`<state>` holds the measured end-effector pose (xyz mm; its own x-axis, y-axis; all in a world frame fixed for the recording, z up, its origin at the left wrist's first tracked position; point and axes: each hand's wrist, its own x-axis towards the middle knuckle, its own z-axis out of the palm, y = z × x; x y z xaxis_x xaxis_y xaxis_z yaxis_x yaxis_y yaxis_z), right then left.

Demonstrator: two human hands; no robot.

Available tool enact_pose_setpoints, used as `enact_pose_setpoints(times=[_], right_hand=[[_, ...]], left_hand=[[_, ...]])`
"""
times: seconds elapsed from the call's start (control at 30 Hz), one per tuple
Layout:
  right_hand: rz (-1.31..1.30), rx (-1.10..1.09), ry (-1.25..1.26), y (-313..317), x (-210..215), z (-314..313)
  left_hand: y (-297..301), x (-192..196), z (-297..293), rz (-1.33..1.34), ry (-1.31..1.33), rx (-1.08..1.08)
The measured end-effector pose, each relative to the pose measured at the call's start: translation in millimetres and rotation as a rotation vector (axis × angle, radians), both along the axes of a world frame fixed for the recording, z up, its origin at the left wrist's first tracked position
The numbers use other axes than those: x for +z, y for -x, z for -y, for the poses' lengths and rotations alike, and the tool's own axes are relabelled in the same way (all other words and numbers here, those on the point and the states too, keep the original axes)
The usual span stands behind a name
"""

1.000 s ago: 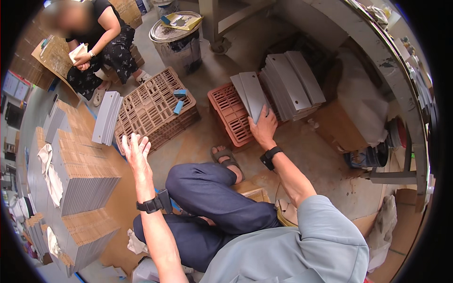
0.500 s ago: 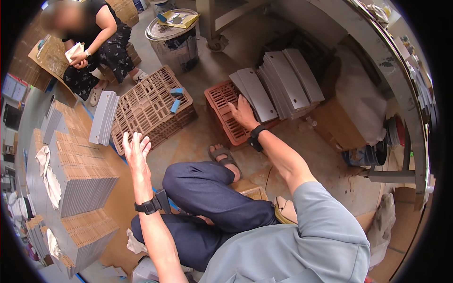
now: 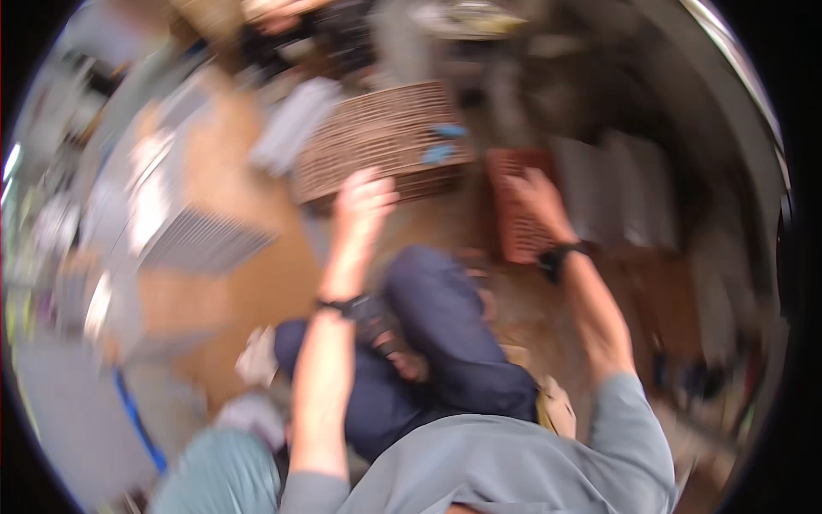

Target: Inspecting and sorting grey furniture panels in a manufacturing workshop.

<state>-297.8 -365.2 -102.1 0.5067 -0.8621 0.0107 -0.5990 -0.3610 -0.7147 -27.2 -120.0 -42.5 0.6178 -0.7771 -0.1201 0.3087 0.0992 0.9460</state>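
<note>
The view is smeared by motion. My left hand [image 3: 364, 210] is raised in front of the near edge of a brown slatted plastic crate [image 3: 377, 128], fingers loosely extended and nothing visible in them. Two small blue blocks [image 3: 439, 154] lie on that crate, and a stack of grey strips [image 3: 297, 126] rests at its left end. Over a red plastic crate [image 3: 511, 231] reaches my right hand [image 3: 541, 204], its fingers apart and empty; whether it touches the crate I cannot tell. Grey flat panels [image 3: 586, 184] stand beside it, on the crate's right side.
Tall stacks of grey panels [image 3: 205, 240] rise at the left, with a whitish cloth [image 3: 150, 193] over one. Another person's dark-clothed legs [image 3: 342, 38] show at the top. Teal fabric [image 3: 227, 471] fills the lower left. A cardboard box [image 3: 664, 300] stands at the right.
The whole view has swung left, so crates and panels sit farther right in it. Teal fabric at lower left has come into view. Both hands stay near the same crates, holding nothing.
</note>
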Motion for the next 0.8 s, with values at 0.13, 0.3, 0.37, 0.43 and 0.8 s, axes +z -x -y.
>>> enact_pose_setpoints(times=[0.13,0.3,0.37,0.43,0.8], right_hand=[[0.114,0.293,-0.013,-47.8,67.4,-18.6],[0.206,0.816,-0.057,-160.8,171.2,-95.2],[0.211,0.927,-0.042,-186.1,203.3,-118.0],[0.229,0.992,-0.074,-207.4,215.1,-143.5],[0.305,0.879,-0.844,-310.0,168.3,-213.2]], left_hand=[[12.8,-31.7,25.4,0.116,-0.161,0.019],[-10.3,-8.2,-31.7,0.099,-0.181,0.163],[-17.1,0.3,-41.1,0.05,-0.123,0.243],[-32.8,-1.9,-63.6,0.022,-0.113,0.321],[-113.5,-3.5,-147.7,-0.271,0.109,0.78]])
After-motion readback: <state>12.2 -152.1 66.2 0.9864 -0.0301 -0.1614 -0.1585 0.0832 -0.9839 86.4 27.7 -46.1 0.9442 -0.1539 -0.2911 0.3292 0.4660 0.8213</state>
